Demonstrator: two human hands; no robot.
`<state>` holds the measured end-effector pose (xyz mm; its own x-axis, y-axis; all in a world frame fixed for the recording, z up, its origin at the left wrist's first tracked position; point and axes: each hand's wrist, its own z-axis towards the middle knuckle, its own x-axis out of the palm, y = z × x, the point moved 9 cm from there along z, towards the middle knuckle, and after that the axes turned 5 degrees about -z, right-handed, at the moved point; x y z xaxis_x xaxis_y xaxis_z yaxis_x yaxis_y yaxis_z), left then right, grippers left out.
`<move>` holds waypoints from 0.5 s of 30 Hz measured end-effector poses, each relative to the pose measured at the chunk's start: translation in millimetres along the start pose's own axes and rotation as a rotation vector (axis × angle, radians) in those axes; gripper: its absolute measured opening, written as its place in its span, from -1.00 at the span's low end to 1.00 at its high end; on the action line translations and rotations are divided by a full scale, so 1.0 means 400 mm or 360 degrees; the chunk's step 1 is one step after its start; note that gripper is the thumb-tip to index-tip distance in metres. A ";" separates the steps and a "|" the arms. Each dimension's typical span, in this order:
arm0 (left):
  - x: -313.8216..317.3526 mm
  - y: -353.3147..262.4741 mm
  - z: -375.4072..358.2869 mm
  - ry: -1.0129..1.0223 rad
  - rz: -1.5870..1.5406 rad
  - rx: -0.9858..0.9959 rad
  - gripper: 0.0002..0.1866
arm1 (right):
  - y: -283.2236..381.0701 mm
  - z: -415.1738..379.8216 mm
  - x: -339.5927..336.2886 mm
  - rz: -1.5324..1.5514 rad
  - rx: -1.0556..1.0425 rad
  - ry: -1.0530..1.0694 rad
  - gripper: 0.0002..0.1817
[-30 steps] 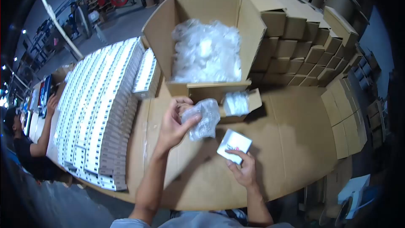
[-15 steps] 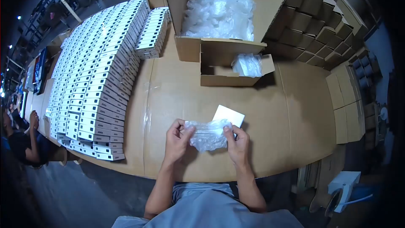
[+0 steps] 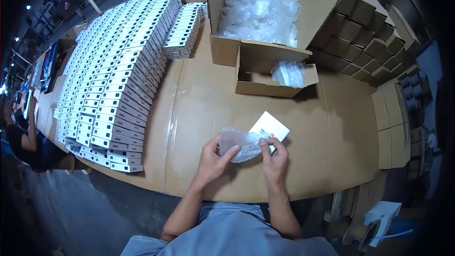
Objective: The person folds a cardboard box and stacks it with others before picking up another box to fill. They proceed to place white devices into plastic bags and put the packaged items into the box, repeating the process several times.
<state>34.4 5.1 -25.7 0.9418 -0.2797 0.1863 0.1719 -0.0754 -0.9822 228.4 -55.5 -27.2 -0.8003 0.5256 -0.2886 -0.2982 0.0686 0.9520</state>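
A clear bubble wrap bag [image 3: 242, 148] is stretched between my two hands above the cardboard-covered table. My left hand [image 3: 214, 162] grips its left side, thumb on top. On the right, my right hand [image 3: 273, 159] pinches the bag's other end between thumb and fingers. Just beyond the bag lies a flat white box [image 3: 271, 125] with small coloured print, partly hidden by the bag and my right hand.
Stacked white boxes [image 3: 113, 71] fill the table's left side. Behind stand a large carton [image 3: 225, 50] of bubble wrap bags and a small open carton [image 3: 265, 88] holding a wrapped item [image 3: 290, 74]. Brown cartons [image 3: 360, 42] pile at right. A person [image 3: 28, 137] sits far left.
The bubble wrap bag has turned and its left part has spread wider. Both hands appear slightly further right, and the whole view has shifted. Print on the white box now shows.
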 end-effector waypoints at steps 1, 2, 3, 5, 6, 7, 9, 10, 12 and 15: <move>-0.008 0.017 0.002 0.0006 -0.0062 -0.0091 -0.80 | -0.017 0.003 -0.006 0.0128 0.0049 0.0024 -0.74; -0.028 0.029 0.007 0.0014 -0.0123 -0.0179 -0.84 | -0.034 0.007 -0.008 0.0258 0.0097 0.0045 -0.76; -0.049 0.036 0.011 0.0023 -0.0183 -0.0266 -0.88 | -0.052 0.011 -0.008 0.0389 0.0144 0.0065 -0.77; -0.092 0.011 0.022 -0.0019 -0.0096 -0.0228 -0.89 | -0.077 0.005 -0.020 0.0448 0.0211 0.0054 -0.78; -0.109 0.005 0.026 -0.0059 -0.0090 -0.0206 -0.90 | -0.078 0.000 -0.022 0.0450 0.0223 0.0055 -0.78; -0.125 0.000 0.027 -0.0103 -0.0083 -0.0189 -0.90 | -0.082 -0.007 -0.024 0.0451 0.0240 0.0059 -0.77; -0.127 -0.012 0.024 -0.0109 -0.0103 -0.0206 -0.92 | -0.082 -0.014 -0.027 0.0297 0.0093 0.0081 -0.78; -0.124 -0.023 0.023 -0.0152 -0.0038 -0.0186 -0.92 | -0.086 -0.021 -0.030 0.0295 0.0131 0.0074 -0.78; -0.122 -0.061 0.026 -0.0217 -0.0009 0.0051 -0.86 | -0.098 -0.031 -0.036 0.0361 0.0221 -0.0004 -0.77; -0.073 -0.170 0.001 -0.0229 0.0825 0.0575 -0.75 | -0.083 -0.032 -0.041 0.0424 0.0194 -0.0078 -0.77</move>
<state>-4.8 18.9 35.7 0.9538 -0.0600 -0.2944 -0.2529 0.3689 -0.8944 244.8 -77.3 -55.6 -0.8149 0.5791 -0.0244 -0.0140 0.0224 0.9997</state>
